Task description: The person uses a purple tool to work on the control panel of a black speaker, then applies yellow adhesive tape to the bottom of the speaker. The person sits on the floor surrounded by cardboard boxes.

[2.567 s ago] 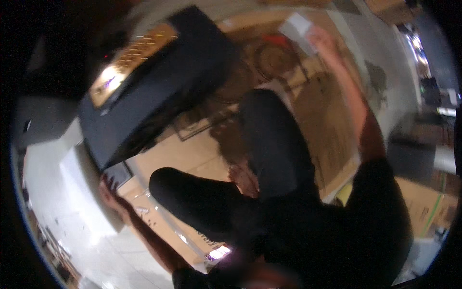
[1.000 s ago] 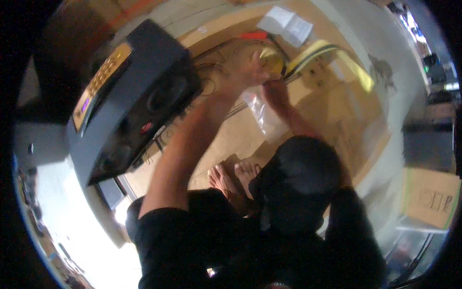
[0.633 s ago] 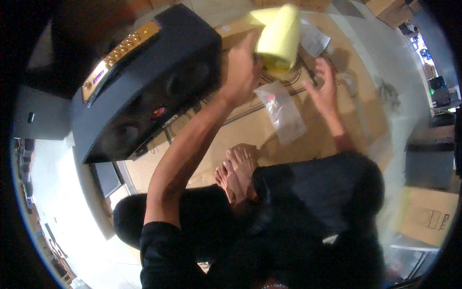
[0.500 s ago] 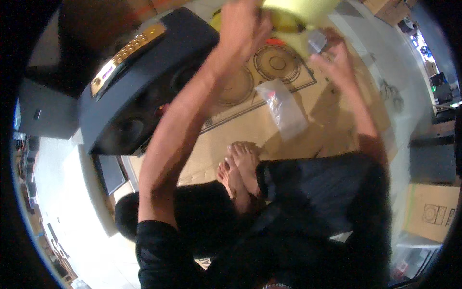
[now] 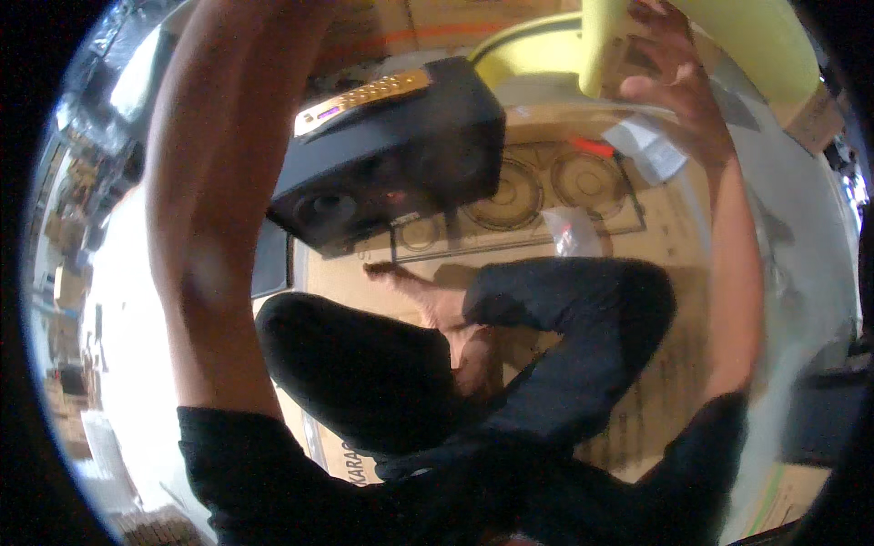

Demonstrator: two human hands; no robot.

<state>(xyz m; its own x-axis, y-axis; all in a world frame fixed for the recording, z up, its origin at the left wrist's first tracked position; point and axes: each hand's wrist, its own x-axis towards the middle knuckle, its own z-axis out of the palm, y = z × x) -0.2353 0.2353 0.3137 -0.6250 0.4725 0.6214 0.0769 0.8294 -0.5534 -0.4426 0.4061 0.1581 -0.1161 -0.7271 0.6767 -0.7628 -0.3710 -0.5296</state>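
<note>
Head view: at one o'clock, close against the rim, a yellow-green band (image 5: 596, 45), made up of a curved loop toward twelve o'clock, a narrow upright flap and a broad sheet toward two o'clock. Hard to say how these parts join, with the top cut off from sight.

Between flap and sheet, the right hand (image 5: 678, 86), fingers spread wide and slightly bent, with nothing visibly clasped; impossible to say whether touching the band. At ten o'clock, the left forearm (image 5: 218, 164), leading out of the picture near eleven o'clock; left hand beyond the edge, so no telling whether wide, narrow or holding something.

Judging by the curves, probably light, thin and springy, easy to bend, perhaps slick on the smooth face, hardly fragile but apt to crease under a hard pinch. Best held lightly by the free edges, at loop and sheet.

Between eleven and twelve o'clock, a black loudspeaker (image 5: 391, 155). On the printed cardboard (image 5: 678, 227), white paper (image 5: 645, 146) at two o'clock, just beside a red item (image 5: 592, 147); nearer three, a clear plastic bag (image 5: 578, 235).
</note>
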